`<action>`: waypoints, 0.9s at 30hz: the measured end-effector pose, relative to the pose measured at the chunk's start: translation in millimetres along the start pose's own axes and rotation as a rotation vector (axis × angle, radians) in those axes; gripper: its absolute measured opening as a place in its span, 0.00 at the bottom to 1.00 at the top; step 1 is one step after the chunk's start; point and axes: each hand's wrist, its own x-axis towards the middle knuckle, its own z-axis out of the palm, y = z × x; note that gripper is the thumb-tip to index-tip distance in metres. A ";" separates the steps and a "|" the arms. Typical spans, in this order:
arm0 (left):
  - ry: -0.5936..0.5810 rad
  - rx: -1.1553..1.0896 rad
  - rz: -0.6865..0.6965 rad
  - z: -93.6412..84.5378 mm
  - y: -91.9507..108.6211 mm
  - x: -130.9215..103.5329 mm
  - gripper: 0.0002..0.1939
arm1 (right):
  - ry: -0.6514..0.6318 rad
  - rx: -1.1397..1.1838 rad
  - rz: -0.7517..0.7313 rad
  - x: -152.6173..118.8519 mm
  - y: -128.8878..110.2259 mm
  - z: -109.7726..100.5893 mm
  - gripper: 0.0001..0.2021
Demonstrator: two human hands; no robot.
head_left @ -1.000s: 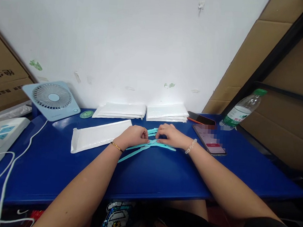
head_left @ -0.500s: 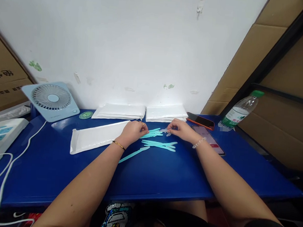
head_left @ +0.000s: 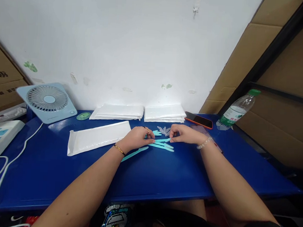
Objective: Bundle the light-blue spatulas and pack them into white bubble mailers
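A: Grip?
B: Left hand (head_left: 139, 137): thumb and fingers clamped on the left part of a teal stick (head_left: 162, 140). Right hand (head_left: 183, 133): fingertips pinched together on the stick's right end. The stick spans the gap between the hands, above the middle of the table (head_left: 167, 178).
A: Room around it?
B: Loose sticks (head_left: 164, 147) lie just in front; a lone stick (head_left: 134, 154) runs out beside the left wrist. Clear pieces (head_left: 163, 130) are just behind, near the right fingers. Bare surface runs from there to the front edge. Right wrist partly covers a phone (head_left: 202, 130); the left hand overlaps the right end of a white packet (head_left: 97, 139).
A: Change from half a second ago?
B: Right hand was at the clear pieces; it has since come nearer the front edge, onto the stick. White packet unchanged.
A: Materials?
B: Sticks slim, flat, smooth, plastic-looking. Clear pieces translucent, fanned in a small heap. Packet long, glossy, slightly creased. Two stacks of similar packets, left stack (head_left: 117, 111) and right stack (head_left: 164, 113), against a scuffed wall (head_left: 119, 49).
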 end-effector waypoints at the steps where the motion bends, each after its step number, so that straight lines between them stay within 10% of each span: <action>1: 0.005 0.013 -0.003 -0.1 0.3 0.6 0.14 | 0.051 0.013 -0.012 1.3 -0.5 0.7 0.13; 16: 0.136 0.271 -0.133 -6.2 -24.0 4.0 0.10 | 0.267 -0.060 0.070 12.2 18.7 4.2 0.15; 23: 0.077 0.099 -0.054 -4.7 -14.1 -1.1 0.13 | -0.087 -0.062 0.038 2.0 -7.4 6.6 0.13; 27: -0.026 0.094 0.023 -1.9 -6.1 -2.3 0.12 | -0.066 -0.109 0.003 5.6 -7.8 15.0 0.07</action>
